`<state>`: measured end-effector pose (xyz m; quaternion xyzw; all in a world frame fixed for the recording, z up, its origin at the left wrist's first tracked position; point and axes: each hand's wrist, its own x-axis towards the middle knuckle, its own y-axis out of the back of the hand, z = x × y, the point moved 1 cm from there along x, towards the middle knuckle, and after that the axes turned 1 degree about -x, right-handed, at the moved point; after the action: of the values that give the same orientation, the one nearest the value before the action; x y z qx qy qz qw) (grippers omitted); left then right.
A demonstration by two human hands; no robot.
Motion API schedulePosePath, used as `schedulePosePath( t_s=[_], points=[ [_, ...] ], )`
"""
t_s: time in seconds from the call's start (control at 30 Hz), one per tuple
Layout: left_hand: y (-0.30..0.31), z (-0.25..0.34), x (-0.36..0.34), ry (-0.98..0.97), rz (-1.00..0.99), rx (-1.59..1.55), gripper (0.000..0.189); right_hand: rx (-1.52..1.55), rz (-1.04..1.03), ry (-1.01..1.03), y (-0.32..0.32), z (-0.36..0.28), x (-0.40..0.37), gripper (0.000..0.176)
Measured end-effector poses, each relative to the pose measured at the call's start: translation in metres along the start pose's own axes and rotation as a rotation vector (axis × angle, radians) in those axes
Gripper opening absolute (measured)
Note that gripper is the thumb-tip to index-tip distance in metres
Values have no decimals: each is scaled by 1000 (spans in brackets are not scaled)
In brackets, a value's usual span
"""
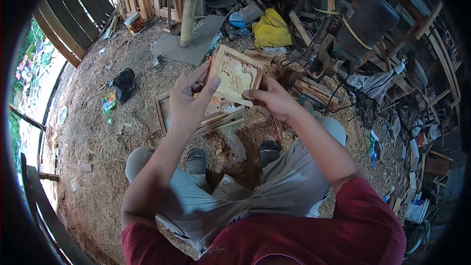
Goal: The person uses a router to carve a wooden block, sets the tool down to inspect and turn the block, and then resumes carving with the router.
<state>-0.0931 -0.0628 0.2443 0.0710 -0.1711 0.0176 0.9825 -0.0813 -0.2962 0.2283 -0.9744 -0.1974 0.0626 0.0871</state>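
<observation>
Between my two hands is a small wooden frame [239, 74] with a pale, peeling, stained panel inside it. My left hand [190, 93] grips its left edge, thumb on the front face and fingers behind. On the right side, my right hand [273, 97] holds the lower right corner, its thumb pressed on the panel and its other fingers partly hidden behind. Something small and red shows by the left fingertips, too little to name. Below the held frame, a larger wooden frame [162, 114] lies on the ground, partly covered by my left hand and the held piece.
Wood shavings cover the ground [108, 137]. Ahead stand a bamboo post [191, 10] and a flat grey sheet [167, 46]. A yellow sack [273, 28], a dark motor-like drum [369, 19] and scrap wood crowd the right. A black bag [125, 83] and a tub [134, 23] lie left.
</observation>
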Motion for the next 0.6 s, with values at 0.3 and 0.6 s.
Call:
schedulePosePath(
  t_s=[0.3, 0.6],
  points=[
    [-7, -4, -4, 110, -167, -135, 52, -15, 291, -104, -6, 9, 1, 60],
    [-10, -24, -4, 320, -144, -171, 46, -206, 164, -39, 3, 16, 6, 53]
  ],
)
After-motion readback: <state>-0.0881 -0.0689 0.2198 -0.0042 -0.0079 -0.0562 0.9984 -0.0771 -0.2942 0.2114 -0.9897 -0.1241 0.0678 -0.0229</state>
